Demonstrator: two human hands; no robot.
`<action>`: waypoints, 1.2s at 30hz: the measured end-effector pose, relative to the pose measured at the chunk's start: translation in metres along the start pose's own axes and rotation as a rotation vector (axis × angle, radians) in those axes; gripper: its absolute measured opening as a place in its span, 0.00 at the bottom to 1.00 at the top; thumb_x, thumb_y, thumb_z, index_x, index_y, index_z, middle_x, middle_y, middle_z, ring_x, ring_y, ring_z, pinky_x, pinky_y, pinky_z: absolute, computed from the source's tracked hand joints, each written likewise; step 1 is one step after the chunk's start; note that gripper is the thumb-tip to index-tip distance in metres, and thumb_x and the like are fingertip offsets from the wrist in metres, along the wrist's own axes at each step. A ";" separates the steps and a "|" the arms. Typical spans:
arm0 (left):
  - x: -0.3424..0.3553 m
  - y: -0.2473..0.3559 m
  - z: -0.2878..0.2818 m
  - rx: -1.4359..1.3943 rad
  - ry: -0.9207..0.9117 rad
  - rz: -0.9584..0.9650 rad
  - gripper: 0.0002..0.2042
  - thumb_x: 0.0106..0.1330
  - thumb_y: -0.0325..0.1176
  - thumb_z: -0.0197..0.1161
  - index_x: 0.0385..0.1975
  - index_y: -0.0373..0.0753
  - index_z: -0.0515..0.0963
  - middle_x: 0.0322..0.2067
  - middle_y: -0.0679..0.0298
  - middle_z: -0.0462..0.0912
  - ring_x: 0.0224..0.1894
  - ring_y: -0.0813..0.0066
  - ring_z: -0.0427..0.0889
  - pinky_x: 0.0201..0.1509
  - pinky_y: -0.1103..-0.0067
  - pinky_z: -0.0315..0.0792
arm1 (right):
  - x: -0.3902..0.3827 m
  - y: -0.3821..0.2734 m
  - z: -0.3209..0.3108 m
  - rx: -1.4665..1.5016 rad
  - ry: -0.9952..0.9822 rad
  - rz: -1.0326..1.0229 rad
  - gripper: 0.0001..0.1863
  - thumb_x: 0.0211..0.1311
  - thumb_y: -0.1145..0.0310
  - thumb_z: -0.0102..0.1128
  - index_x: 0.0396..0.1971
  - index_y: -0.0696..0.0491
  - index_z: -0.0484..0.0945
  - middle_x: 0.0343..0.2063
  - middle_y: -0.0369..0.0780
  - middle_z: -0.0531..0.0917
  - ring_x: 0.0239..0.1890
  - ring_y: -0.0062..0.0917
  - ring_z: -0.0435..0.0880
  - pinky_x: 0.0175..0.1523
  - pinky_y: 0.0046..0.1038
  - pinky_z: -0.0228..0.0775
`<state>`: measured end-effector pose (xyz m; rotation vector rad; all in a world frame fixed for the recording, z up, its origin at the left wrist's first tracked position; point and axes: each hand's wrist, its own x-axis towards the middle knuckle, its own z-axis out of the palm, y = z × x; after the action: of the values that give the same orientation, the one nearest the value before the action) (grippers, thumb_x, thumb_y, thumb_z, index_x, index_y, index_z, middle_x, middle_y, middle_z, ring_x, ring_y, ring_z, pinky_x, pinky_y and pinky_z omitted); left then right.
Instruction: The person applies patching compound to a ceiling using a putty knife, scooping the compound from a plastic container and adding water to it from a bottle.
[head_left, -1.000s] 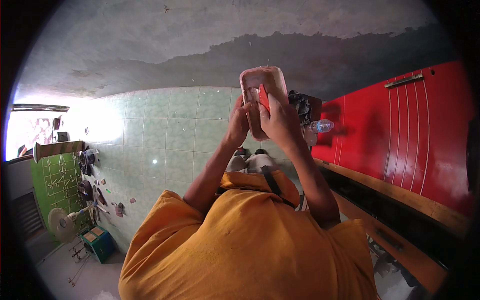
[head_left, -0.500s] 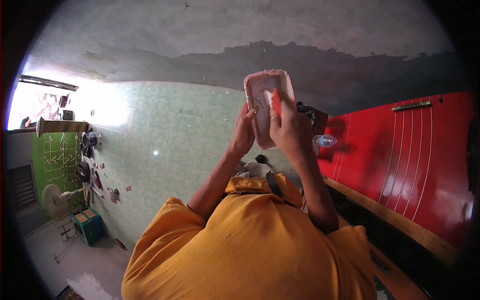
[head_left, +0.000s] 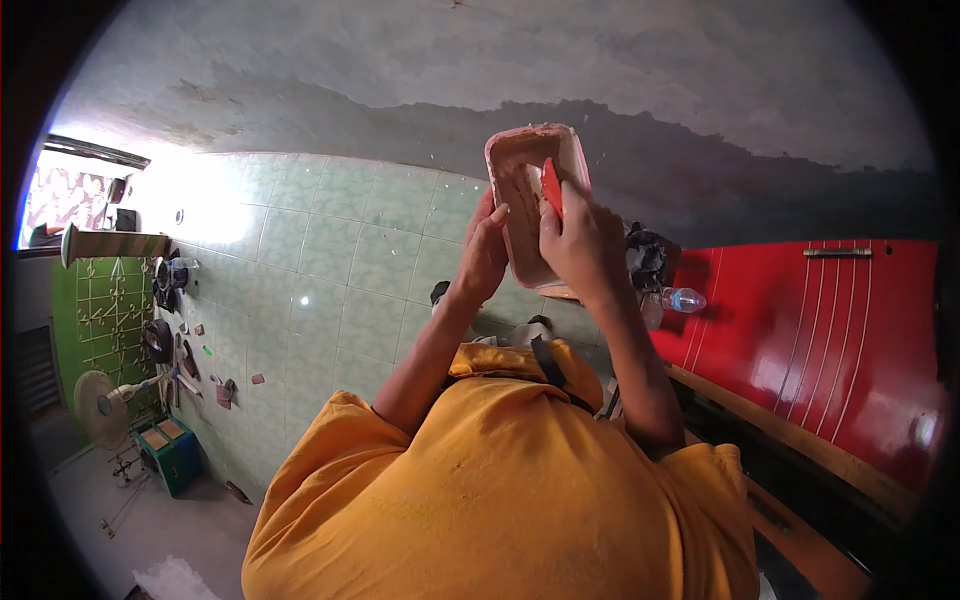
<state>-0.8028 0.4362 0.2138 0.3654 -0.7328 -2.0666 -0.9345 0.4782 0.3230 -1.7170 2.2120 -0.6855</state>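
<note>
1. Pale green floor tiles (head_left: 385, 255) meet a grey wall (head_left: 400, 60) with a darker patch (head_left: 640, 140) across its lower part; a glossy red panel (head_left: 770, 310) and a clear bottle (head_left: 685, 300) lie to the right.
2. Held up over the floor tiles, near where they meet the wall, is a pinkish tray (head_left: 527, 230), its long sides pointing away from the body.
3. Left hand (head_left: 484, 253): its fingers grasp the tray's left side from outside, with the thumb at the rim.
4. Right hand (head_left: 578, 240): its fingers are closed around a red tool (head_left: 552, 188) within the tray; whether the pale patch (head_left: 534, 180) beside it is blade or paste, I cannot tell.
5. Working the tool well probably means keeping it low against the tray bottom, drawing material together in short strokes, and bracing the left rim so the tray doesn't tip. Residue along the rim could flake off if knocked.
6. Compared with half a second ago, the red tool's far tip leans more to the left, the tray's inside looks browner and streakier (perhaps just the light), and the bottle sits farther right in view.
</note>
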 end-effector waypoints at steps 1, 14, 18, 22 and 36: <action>0.003 0.013 -0.010 0.016 -0.026 0.001 0.32 0.76 0.45 0.52 0.75 0.38 0.55 0.69 0.57 0.68 0.70 0.65 0.70 0.74 0.67 0.63 | 0.001 -0.013 0.012 -0.008 -0.005 -0.019 0.17 0.65 0.69 0.59 0.52 0.57 0.77 0.41 0.53 0.84 0.38 0.50 0.86 0.41 0.48 0.82; 0.012 0.109 -0.098 0.037 0.042 -0.015 0.33 0.76 0.43 0.50 0.77 0.37 0.52 0.73 0.55 0.64 0.75 0.64 0.63 0.78 0.67 0.56 | 0.050 -0.106 0.127 0.043 0.159 -0.168 0.15 0.61 0.71 0.60 0.46 0.61 0.79 0.42 0.55 0.81 0.44 0.54 0.80 0.52 0.50 0.73; 0.011 0.114 -0.109 0.098 0.072 -0.031 0.33 0.76 0.43 0.51 0.77 0.37 0.51 0.72 0.55 0.64 0.75 0.63 0.63 0.78 0.66 0.58 | 0.057 -0.111 0.133 0.061 0.144 -0.111 0.12 0.63 0.69 0.60 0.44 0.58 0.79 0.34 0.55 0.83 0.37 0.54 0.83 0.43 0.50 0.77; 0.005 0.121 -0.115 0.095 0.089 -0.020 0.33 0.77 0.42 0.53 0.77 0.39 0.51 0.71 0.59 0.66 0.71 0.67 0.69 0.72 0.68 0.66 | 0.063 -0.111 0.122 0.138 0.090 -0.057 0.10 0.65 0.66 0.60 0.42 0.55 0.79 0.25 0.54 0.83 0.29 0.54 0.84 0.34 0.51 0.77; 0.033 0.131 -0.087 0.043 0.137 0.066 0.36 0.75 0.41 0.56 0.78 0.39 0.50 0.71 0.58 0.65 0.72 0.66 0.68 0.72 0.68 0.66 | 0.095 -0.102 0.056 0.194 0.044 -0.035 0.10 0.67 0.67 0.62 0.37 0.59 0.78 0.27 0.54 0.84 0.33 0.56 0.83 0.36 0.47 0.74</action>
<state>-0.6919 0.3213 0.2282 0.4954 -0.6976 -1.9457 -0.8482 0.3558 0.3345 -1.6618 2.0706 -0.9216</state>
